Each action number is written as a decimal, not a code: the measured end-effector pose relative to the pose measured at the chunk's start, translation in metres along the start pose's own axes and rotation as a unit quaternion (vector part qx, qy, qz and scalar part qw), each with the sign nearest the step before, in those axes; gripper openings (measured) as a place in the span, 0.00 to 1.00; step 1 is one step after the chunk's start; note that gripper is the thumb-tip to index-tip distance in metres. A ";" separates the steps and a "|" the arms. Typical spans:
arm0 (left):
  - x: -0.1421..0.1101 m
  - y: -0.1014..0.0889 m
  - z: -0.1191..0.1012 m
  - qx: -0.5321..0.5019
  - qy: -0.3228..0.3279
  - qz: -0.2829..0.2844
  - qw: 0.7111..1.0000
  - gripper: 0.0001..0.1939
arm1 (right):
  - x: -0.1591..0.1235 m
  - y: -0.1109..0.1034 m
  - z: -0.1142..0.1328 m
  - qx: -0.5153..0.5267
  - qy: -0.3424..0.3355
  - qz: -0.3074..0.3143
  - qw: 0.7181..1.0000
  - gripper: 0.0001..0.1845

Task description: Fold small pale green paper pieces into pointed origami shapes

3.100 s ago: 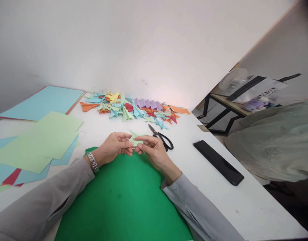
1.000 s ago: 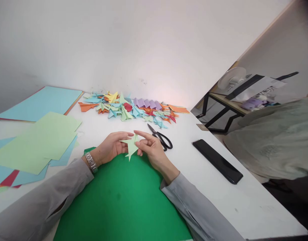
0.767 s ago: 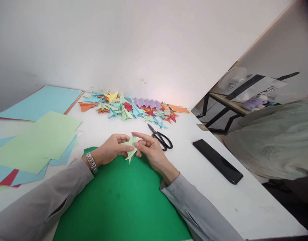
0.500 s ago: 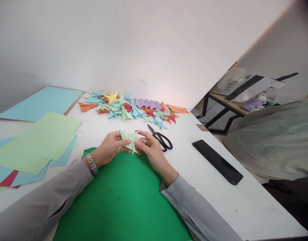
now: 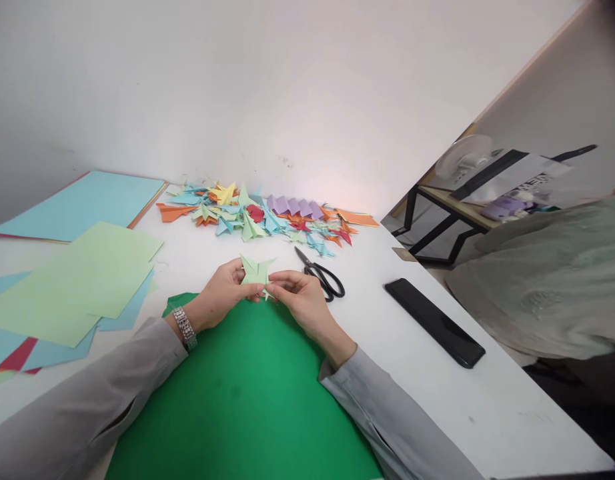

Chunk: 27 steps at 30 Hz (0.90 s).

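Observation:
A light green folded paper piece (image 5: 256,271) with pointed corners is held up between both hands, above the far end of a green surface (image 5: 242,387). My left hand (image 5: 223,292) grips its left and lower side, thumb across the front and fingers behind. My right hand (image 5: 300,293) pinches its lower right edge between thumb and fingers. Part of the paper's lower edge is hidden by the thumbs. Just beyond my right hand lie black-handled scissors (image 5: 323,277), flat on the white table (image 5: 367,400).
Along the wall lies a heap of coloured folded paper shapes (image 5: 252,230), with a purple zigzag strip (image 5: 295,207). Green sheets (image 5: 82,280) and a blue-topped paper stack (image 5: 87,207) are at left. A black case (image 5: 434,323) lies at right. Another person's clothing (image 5: 547,280) shows beyond the table.
The green paper has turned slightly in my hands. My right fingers, raised at its upper right before, have come down and closed on its lower right edge.

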<state>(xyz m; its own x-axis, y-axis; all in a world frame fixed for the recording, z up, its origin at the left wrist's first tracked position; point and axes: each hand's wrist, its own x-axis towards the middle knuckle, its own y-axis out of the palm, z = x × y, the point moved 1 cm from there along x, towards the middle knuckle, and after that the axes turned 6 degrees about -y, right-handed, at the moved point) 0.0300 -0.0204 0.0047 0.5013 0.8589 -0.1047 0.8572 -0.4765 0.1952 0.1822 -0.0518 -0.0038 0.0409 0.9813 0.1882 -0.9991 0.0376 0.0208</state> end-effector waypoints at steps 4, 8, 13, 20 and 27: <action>0.000 0.001 0.000 0.031 0.008 0.007 0.999 0.14 | 0.000 0.000 0.002 -0.024 0.002 -0.015 1.000 0.11; -0.002 0.002 -0.002 0.049 0.015 0.010 0.999 0.13 | 0.000 -0.001 0.004 -0.069 -0.006 0.019 0.997 0.11; -0.003 0.004 -0.004 0.067 0.017 0.007 0.998 0.12 | 0.001 -0.002 0.003 -0.082 -0.011 0.042 0.996 0.11; 0.000 -0.001 -0.003 -0.045 -0.035 0.051 0.997 0.13 | 0.001 -0.001 0.000 -0.051 -0.016 0.047 0.997 0.11; -0.002 -0.001 -0.006 -0.072 -0.062 0.070 0.993 0.11 | -0.001 -0.002 0.000 -0.074 -0.061 0.025 0.995 0.08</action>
<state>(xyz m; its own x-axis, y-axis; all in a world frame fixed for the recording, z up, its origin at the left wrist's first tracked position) 0.0279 -0.0204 0.0105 0.6320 0.7527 -0.1842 0.7574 -0.5497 0.3523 0.1843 -0.0533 -0.0039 -0.0176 0.9530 0.3024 -0.9905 0.0247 -0.1355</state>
